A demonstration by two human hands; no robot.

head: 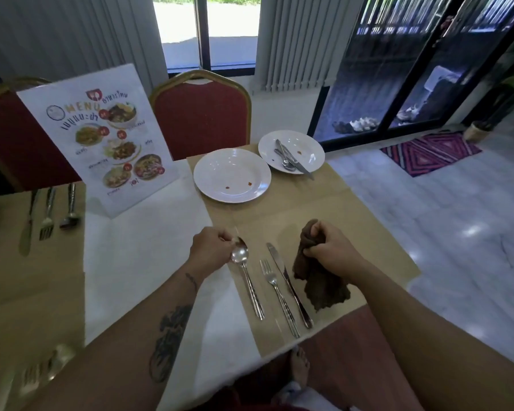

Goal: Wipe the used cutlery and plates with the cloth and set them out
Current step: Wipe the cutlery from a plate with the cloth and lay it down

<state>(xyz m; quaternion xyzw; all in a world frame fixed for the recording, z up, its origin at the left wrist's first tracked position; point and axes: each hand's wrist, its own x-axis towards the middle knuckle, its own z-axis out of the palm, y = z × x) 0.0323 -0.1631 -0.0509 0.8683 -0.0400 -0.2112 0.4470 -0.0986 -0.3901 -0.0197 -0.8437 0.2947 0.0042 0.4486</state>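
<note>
Your left hand pinching the spoon by its bowl, your right hand clutching the cloth, fork and knife between

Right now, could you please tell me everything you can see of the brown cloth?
The cloth is dark brown, soft and crumpled, and looks like towelling. The right hand grips its bunched upper part, and a tuft pokes up past the fingers. The rest hangs down and lies in a ragged heap on the tan placemat, close to the right of the knife. Whether it touches the knife cannot be told.
</note>
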